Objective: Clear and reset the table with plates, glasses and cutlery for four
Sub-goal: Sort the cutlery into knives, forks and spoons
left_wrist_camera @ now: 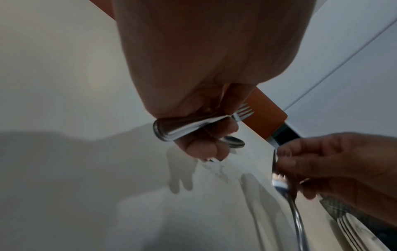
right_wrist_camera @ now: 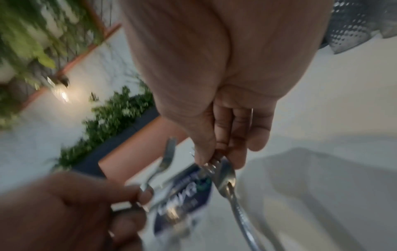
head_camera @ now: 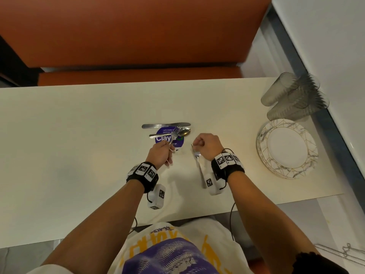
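My left hand (head_camera: 162, 153) grips stacked fork handles (left_wrist_camera: 171, 130), and the forks' tines (head_camera: 177, 131) point away from me over the purple sticker (head_camera: 161, 138). My right hand (head_camera: 205, 145) pinches a fork and a spoon (right_wrist_camera: 224, 171) by their heads, their handles (head_camera: 200, 171) trailing back toward me. A knife (head_camera: 166, 125) and a spoon (head_camera: 184, 132) lie side by side on the table (head_camera: 79, 125) just beyond both hands. The right wrist view is blurred.
A stack of marble-patterned plates (head_camera: 264, 133) sits at the table's right end, with several grey tumblers (head_camera: 292, 95) lying on their sides behind it. An orange bench (head_camera: 138, 36) runs along the far edge. A white wall (head_camera: 335, 46) borders the right.
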`<state>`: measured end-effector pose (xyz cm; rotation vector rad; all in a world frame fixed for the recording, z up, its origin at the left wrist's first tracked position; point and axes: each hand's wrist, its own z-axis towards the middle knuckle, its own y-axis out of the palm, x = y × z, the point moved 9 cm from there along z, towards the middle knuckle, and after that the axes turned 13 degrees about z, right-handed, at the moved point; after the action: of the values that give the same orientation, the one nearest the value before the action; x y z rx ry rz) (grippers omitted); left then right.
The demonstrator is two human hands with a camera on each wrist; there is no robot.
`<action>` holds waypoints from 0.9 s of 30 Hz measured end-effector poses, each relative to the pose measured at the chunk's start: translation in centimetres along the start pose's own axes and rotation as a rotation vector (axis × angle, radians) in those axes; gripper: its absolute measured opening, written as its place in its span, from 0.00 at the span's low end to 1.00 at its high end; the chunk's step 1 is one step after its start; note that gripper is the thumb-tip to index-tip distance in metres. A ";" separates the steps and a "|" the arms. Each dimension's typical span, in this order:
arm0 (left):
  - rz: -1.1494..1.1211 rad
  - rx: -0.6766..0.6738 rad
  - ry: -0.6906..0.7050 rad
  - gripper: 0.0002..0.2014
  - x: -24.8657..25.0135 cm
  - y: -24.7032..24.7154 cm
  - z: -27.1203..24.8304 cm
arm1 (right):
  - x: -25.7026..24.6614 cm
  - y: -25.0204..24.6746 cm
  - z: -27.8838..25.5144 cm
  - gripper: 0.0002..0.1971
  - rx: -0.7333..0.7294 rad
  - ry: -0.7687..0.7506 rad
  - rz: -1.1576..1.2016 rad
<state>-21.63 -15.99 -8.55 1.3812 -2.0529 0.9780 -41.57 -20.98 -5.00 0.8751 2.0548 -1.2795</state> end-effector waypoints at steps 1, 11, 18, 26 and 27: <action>-0.026 -0.015 0.000 0.14 0.3 0.1 0.1 | -1.1 -0.7 0.2 0.05 0.037 -0.024 0.045; -0.201 -0.144 0.004 0.15 3.1 2.3 -1.1 | -5.1 -3.4 0.9 0.06 0.406 -0.124 0.425; -0.253 -0.164 0.000 0.17 3.0 2.2 -1.4 | -6.4 -2.6 0.4 0.08 0.432 -0.239 0.289; -0.173 -0.111 0.031 0.17 3.5 1.7 -2.0 | -6.5 -1.4 0.7 0.21 0.248 -0.179 0.252; -0.152 -0.105 0.032 0.17 3.5 1.6 -1.8 | -6.7 -1.1 0.8 0.19 0.212 -0.187 0.217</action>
<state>-24.42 -16.25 -5.40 1.4340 -1.9160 0.8112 -38.10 -23.67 0.30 1.0009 1.6537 -1.4173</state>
